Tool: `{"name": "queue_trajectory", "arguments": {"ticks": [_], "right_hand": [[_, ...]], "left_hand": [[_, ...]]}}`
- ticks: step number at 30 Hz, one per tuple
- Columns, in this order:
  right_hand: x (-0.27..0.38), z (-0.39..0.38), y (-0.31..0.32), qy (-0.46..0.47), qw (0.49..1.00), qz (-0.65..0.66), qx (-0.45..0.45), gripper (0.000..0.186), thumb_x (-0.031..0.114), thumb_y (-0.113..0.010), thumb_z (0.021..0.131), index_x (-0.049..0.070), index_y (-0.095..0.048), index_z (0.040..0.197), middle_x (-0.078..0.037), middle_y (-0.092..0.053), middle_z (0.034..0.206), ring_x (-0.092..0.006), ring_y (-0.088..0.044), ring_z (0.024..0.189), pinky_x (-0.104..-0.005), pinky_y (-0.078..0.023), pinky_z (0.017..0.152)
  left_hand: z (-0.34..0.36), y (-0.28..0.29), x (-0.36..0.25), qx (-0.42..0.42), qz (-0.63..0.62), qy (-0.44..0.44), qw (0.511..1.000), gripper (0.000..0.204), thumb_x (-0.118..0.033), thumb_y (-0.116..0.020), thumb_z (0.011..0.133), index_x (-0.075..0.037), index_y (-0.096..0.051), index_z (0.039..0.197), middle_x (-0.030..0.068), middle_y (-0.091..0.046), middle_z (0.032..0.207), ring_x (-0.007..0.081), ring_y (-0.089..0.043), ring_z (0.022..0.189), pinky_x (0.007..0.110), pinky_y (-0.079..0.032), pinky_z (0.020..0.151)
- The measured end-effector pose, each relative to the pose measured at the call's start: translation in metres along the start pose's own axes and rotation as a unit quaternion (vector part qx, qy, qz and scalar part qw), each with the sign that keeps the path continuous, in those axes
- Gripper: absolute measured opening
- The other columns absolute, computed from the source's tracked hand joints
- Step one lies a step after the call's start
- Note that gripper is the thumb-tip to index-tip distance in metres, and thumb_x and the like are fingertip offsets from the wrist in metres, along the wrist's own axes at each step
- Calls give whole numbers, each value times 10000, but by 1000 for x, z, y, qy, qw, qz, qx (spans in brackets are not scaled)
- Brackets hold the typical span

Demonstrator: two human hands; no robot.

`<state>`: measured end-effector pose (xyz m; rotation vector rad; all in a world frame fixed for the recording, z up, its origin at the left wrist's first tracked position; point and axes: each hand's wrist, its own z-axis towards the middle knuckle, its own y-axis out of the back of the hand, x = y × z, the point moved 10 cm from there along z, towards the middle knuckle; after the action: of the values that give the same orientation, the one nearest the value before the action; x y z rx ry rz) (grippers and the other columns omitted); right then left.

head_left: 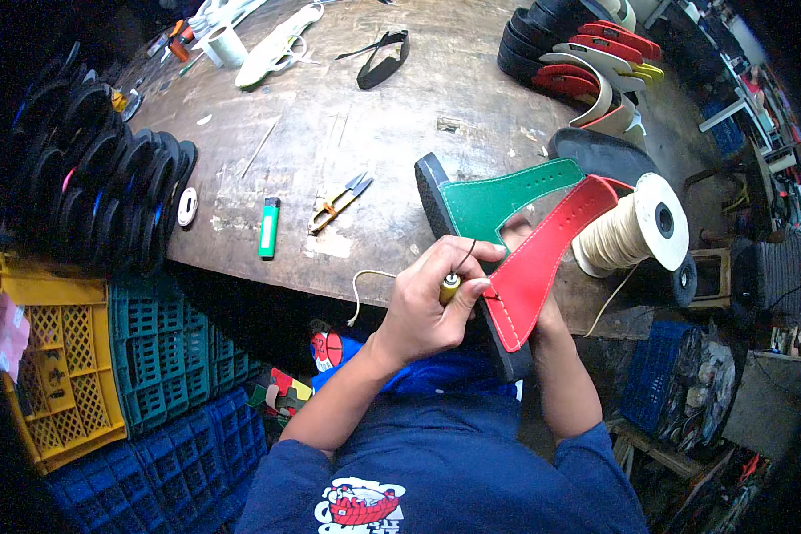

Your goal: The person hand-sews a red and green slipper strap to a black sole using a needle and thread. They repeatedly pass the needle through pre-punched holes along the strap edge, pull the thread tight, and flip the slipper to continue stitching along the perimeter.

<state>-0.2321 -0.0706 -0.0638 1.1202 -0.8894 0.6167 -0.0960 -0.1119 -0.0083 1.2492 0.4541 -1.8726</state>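
A sandal with a green strap (516, 191), a red strap (543, 267) and a black sole (433, 196) is held up at the table's front edge. My right hand (547, 320) grips it from behind and inside; the red strap hides most of the fingers. In my closed left hand (432, 298) is an awl (450, 287) with a yellowish handle, its thin dark shaft pointing up. My left fingertips touch the lower side of the red strap, beside a row of pale stitching. A loose cream cord (365, 274) trails left of that hand.
On the table (240, 151) lie a green lighter (269, 227), thread snips (340, 205) and a black strap (384, 60). A spool of cream cord (632, 227) stands right of the sandal. Black soles (98, 178) are stacked left, straps (587, 71) back right. Crates (160, 347) stand lower left.
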Motion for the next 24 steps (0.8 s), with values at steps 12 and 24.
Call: {"name": "queue_trajectory", "arguments": {"ticks": [12, 24], "right_hand": [[-12, -23, -2, 74, 993, 56, -73, 345, 256, -708, 842, 32, -578, 1071, -104, -480, 941, -284, -498, 890, -439, -421, 772], [-11, -12, -16, -44, 985, 158, -60, 350, 231, -737, 856, -5, -578, 1059, -163, -573, 983, -269, -567, 924, -429, -467, 762]], "left_hand": [[3, -6, 0, 11, 2, -17, 1000, 175, -127, -727, 940, -37, -593, 872, 198, -737, 1054, 281, -721, 929, 372, -556, 826], [1, -6, -9, 25, 38, -85, 995, 152, -12, -778, 830, -46, -652, 908, 154, -740, 1048, 274, -737, 940, 345, -608, 763]]}}
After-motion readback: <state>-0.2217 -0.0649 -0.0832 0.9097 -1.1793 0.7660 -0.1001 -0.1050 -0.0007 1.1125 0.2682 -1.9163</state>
